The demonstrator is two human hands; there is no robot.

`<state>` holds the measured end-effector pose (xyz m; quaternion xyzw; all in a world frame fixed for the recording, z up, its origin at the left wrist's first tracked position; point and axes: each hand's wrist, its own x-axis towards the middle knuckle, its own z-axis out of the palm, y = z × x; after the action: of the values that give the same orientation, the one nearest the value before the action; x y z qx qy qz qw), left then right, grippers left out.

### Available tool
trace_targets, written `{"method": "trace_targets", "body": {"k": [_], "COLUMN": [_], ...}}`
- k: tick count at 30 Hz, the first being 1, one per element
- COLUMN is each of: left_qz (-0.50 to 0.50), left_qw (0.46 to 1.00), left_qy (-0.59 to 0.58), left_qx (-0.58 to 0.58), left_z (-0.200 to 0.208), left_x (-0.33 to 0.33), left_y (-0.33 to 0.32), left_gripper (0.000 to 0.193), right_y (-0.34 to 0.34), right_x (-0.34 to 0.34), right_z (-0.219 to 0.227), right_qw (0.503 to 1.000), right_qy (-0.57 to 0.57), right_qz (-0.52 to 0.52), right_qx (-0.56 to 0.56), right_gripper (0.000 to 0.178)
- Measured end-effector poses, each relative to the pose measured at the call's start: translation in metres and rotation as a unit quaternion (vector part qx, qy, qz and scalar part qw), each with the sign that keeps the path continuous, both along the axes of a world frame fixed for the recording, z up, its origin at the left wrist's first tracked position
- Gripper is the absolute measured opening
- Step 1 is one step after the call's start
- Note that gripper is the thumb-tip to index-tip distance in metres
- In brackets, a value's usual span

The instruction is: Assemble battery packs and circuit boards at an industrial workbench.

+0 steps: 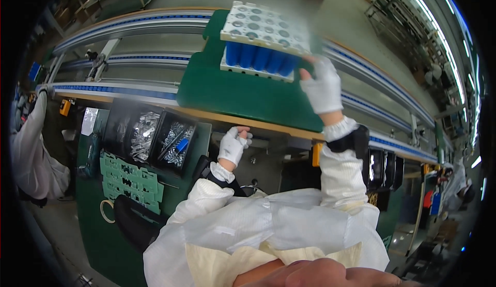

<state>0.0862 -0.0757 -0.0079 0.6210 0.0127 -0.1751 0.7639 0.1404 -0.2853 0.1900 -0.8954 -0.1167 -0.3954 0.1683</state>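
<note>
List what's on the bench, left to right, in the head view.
Green plastic frames → bin of metal parts → bin with a blue piece → left hand → right hand gripping the blue cell pack.

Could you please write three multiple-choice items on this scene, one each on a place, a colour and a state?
1. Where does the cell pack sit?
A. in a black bin
B. over the green mat on the conveyor
C. on the floor

2. What colour are the cells between the two white plates?
A. red
B. yellow
C. blue

3. What is the left hand doing?
A. resting near the bench edge, holding nothing
B. gripping the pack
C. reaching into a bin

Answers:
1 B: the pack is above the green mat, beyond the bench edge.
2 C: a row of blue cylinders shows between the plates.
3 A: the gloved left hand is curled and empty, apart from the pack; only the right hand touches the pack's right end.
</note>
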Motion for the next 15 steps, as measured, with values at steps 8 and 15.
{"method": "trace_targets", "body": {"k": [8,15], "left_qz": [0.026,0.019], "left_qw": [0.997,0.998], "left_qy": [0.057,0.063], "left_qx": [-0.041,-0.025], "left_z": [0.005,-0.001], "left_x": [0.001,0.006], "left_y": [0.011,0.012], "left_gripper": [0.020,0.018], "right_y": [0.060,0.053], "right_x": [0.106,0.105], "right_z": [-0.027,-0.023], "right_qw": [0.995,0.997], "right_qy": [-0.007,0.018], "right_qz": [-0.020,-0.029], "right_qx": [-0.101,-0.074], "right_gripper": [0.017,0.022]}}
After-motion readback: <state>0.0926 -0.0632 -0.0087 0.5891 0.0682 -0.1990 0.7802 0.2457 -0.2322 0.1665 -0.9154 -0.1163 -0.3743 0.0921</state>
